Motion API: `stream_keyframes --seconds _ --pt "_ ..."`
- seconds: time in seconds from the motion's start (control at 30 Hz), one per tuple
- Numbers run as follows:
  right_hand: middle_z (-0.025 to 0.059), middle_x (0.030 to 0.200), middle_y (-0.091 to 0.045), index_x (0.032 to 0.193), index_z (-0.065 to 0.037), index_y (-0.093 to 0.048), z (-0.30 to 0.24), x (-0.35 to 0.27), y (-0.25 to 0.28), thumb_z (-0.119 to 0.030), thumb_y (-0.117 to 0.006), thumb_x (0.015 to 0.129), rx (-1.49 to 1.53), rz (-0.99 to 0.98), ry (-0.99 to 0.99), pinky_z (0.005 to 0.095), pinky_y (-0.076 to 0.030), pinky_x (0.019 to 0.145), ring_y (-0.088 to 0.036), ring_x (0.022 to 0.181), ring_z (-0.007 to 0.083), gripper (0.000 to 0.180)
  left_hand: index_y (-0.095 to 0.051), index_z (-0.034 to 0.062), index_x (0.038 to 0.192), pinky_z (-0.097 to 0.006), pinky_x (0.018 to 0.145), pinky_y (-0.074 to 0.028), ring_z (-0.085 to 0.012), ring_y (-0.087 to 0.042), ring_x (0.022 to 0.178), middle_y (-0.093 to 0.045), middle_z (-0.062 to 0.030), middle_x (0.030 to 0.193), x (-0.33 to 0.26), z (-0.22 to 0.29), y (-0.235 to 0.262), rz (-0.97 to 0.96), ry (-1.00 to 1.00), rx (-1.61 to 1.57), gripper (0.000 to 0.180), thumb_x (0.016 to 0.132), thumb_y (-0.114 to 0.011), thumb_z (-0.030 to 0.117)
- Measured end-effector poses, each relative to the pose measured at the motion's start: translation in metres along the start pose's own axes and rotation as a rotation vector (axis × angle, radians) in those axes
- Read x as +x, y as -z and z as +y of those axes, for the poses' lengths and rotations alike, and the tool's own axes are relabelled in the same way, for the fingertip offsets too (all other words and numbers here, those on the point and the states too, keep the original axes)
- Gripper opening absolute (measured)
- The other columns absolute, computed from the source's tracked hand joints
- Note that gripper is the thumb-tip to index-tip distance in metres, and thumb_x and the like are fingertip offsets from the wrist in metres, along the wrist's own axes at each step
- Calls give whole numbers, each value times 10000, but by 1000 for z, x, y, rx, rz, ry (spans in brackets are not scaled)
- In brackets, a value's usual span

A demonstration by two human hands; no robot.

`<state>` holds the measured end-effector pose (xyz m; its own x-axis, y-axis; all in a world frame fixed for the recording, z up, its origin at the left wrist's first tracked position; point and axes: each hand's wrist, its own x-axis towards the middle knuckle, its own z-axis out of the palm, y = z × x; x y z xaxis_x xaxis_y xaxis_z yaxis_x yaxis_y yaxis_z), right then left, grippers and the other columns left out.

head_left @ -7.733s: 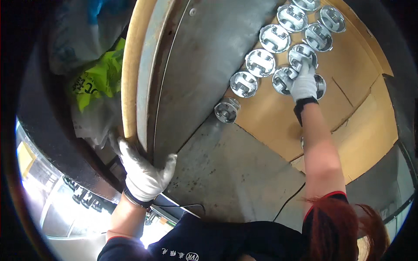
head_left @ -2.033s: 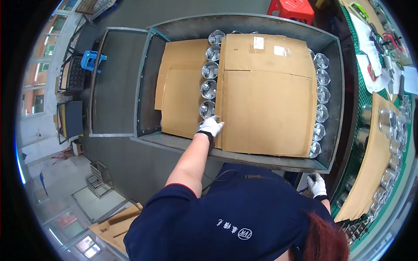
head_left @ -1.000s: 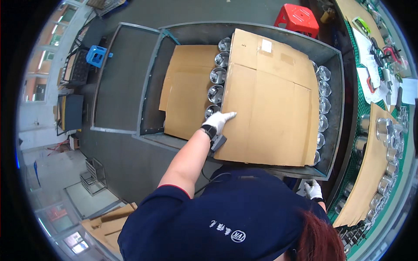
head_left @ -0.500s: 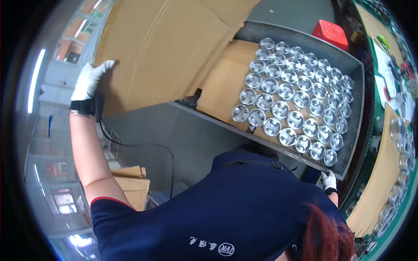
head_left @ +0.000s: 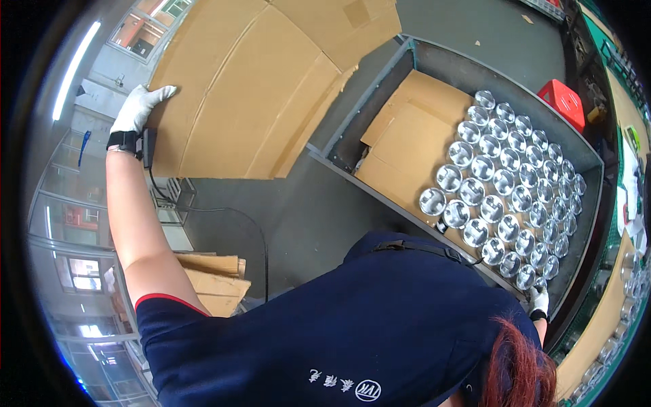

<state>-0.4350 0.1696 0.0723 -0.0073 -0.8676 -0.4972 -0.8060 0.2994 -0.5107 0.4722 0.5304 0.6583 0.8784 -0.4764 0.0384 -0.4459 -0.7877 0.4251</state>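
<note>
My left hand (head_left: 139, 108), in a white glove, grips the left edge of a large creased cardboard sheet (head_left: 230, 88) and holds it raised. Its thumb lies on the front face, and the other fingers are partly hidden. A grey metal bin (head_left: 380, 182) stands in front of me, with rows of shiny metal pistons (head_left: 503, 182) in its right part. Bare cardboard (head_left: 413, 125) lines the bin's left part. At the bin's near right corner, my gloved right hand (head_left: 539, 298) holds the rim beside the last pistons; its fingers show only in part.
A red stool (head_left: 563, 105) stands beyond the bin. To the right runs a green-topped bench with more pistons (head_left: 630, 285) along a cardboard strip (head_left: 597, 339). Folded cardboard (head_left: 213, 278) lies at lower left. A black cable (head_left: 261, 234) hangs from my left wrist.
The cardboard sheet has moved left, clear of the bin, uncovering more of its left part and lining. The bin sits further right in view. Both hands keep their grip.
</note>
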Motion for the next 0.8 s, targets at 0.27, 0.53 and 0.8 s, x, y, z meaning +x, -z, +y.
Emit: stream_keyframes --seconds 0.27,0.53,0.8 --pt "151 954 -717 1081 35 -656 -159 -79 -52 -188 -674 892 -88 -54 -6 364 -530 708 -670 790 233 292 -510 -42 1389 -385 991 -486 -290 -642 1143 -686 -197 1217 150 -106 -46 42 25 300 897 719 -861 438" --pt "141 921 -719 1037 17 -657 -123 -110 -79 -167 -696 888 -154 -22 -75 380 -532 726 -668 802 234 240 -267 210 1584 -617 1186 -206 -442 -209 1495 -218 -138 1654 142 -86 -273 -369 -314 1223 1057 724 -788 537" --pt "122 840 -705 1045 6 -668 -133 -136 -70 -179 -678 906 -127 4 -210 353 -546 631 -675 711 195 232 -200 173 1609 -610 1212 -90 -489 -102 1508 -120 -143 1678 86 -124 -374 -456 -250 1201 1041 805 -687 620"
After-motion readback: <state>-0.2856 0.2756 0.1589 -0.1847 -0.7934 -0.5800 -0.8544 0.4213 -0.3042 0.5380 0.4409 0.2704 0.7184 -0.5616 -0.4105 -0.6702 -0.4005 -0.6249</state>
